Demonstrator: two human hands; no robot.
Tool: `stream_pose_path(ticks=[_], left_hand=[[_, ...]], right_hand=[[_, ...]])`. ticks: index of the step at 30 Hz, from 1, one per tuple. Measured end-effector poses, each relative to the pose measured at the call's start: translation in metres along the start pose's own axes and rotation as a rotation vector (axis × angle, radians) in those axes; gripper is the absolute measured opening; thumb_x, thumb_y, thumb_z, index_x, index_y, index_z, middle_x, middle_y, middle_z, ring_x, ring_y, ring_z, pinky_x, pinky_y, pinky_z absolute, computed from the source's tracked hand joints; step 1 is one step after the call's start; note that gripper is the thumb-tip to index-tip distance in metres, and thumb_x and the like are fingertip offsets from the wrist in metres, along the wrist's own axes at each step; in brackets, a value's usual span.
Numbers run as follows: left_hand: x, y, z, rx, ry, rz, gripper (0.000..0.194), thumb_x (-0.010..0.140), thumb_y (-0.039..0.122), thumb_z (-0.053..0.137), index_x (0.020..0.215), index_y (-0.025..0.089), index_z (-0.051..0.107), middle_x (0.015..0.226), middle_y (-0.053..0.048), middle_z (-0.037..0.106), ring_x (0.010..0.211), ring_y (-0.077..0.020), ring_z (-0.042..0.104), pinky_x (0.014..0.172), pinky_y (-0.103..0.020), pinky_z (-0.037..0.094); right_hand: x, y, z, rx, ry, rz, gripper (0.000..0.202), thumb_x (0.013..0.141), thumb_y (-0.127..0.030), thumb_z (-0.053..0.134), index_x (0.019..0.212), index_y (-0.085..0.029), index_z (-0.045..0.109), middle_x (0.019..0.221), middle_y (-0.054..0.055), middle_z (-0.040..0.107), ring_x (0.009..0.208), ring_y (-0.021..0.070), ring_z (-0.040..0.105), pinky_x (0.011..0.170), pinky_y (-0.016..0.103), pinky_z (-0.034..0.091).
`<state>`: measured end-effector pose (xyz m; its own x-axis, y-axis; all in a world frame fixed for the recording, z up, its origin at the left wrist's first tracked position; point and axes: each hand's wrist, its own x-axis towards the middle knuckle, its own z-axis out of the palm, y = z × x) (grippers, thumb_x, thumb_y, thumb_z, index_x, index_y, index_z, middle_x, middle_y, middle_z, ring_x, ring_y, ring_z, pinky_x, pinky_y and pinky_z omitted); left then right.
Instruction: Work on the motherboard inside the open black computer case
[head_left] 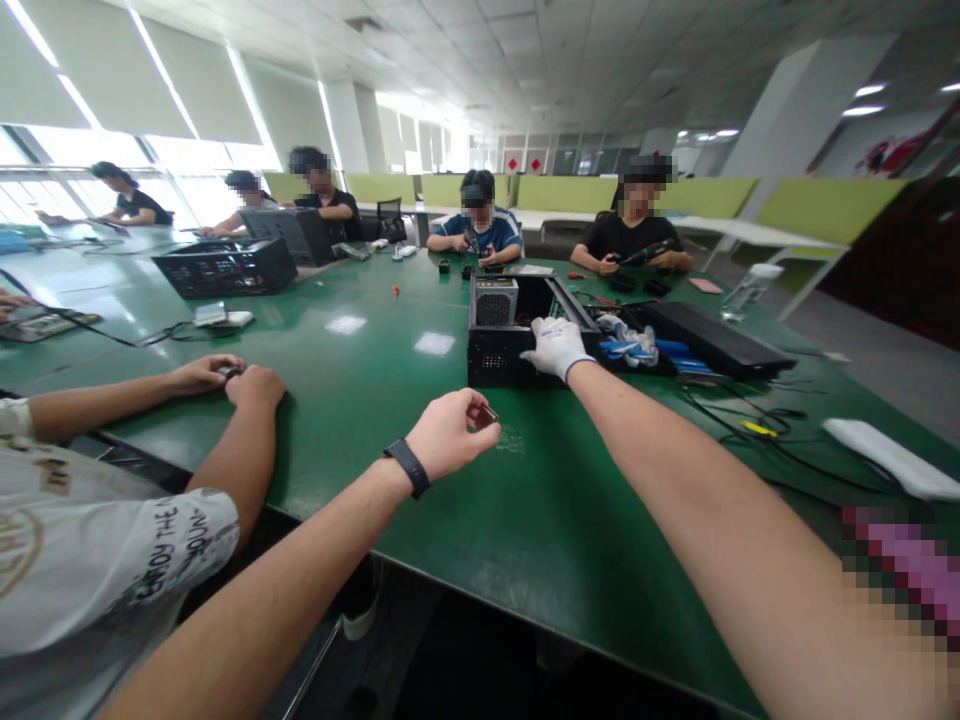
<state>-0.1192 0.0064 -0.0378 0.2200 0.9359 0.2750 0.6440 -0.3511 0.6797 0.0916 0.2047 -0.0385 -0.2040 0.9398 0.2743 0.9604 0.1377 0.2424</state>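
Note:
My left hand (454, 430), bare with a black band at the wrist, is above the table near its front edge. It pinches a small flat brown piece with a gold-toned edge (489, 415); its exact kind is too small to make out. A white glove covers my right hand (556, 346), which grips the near upper edge of a black computer case (491, 358). The case lies on the table with its upper side uncovered. Inside it at the left sits a grey power supply (496, 300) with a round fan grille.
The green table (360, 350) carries a black panel (709, 335), blue-and-white gloves (628, 342), cables (780, 440), a white bar (892, 458) and a clear bottle (752, 290). Close at my left, another person's hands (232, 380) hold something small. Other people sit across the table.

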Motion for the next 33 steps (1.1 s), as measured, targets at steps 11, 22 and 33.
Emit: stream_pose_path(ticks=[11, 22, 33], left_hand=[[0.007, 0.030, -0.026, 0.083, 0.052, 0.078, 0.018, 0.075, 0.029, 0.067, 0.089, 0.018, 0.063, 0.081, -0.001, 0.071, 0.072, -0.0145, 0.065, 0.071, -0.027, 0.051], [0.048, 0.077, -0.009, 0.421, -0.082, 0.135, 0.033, 0.071, 0.035, 0.071, 0.098, 0.016, 0.070, 0.092, -0.007, 0.074, 0.085, -0.0218, 0.067, 0.079, -0.030, 0.052], [0.028, 0.106, 0.046, 0.861, -0.623, 0.095, 0.036, 0.062, 0.028, 0.081, 0.094, 0.011, 0.079, 0.101, -0.017, 0.075, 0.094, -0.0315, 0.070, 0.083, -0.035, 0.055]], right_hand=[[-0.084, -0.007, -0.032, -0.032, -0.002, -0.059, 0.044, 0.092, -0.047, 0.058, 0.127, -0.018, 0.057, 0.125, 0.009, 0.059, 0.108, 0.0210, 0.060, 0.092, 0.045, 0.051], [-0.252, -0.025, -0.082, 0.032, 0.054, -0.113, 0.040, 0.086, -0.044, 0.060, 0.115, -0.018, 0.054, 0.106, 0.013, 0.060, 0.096, 0.0277, 0.053, 0.079, 0.039, 0.031], [-0.383, -0.034, -0.116, 0.219, 0.107, -0.177, 0.032, 0.075, -0.035, 0.074, 0.101, -0.022, 0.060, 0.090, 0.006, 0.060, 0.083, 0.0246, 0.050, 0.072, 0.037, 0.026]])
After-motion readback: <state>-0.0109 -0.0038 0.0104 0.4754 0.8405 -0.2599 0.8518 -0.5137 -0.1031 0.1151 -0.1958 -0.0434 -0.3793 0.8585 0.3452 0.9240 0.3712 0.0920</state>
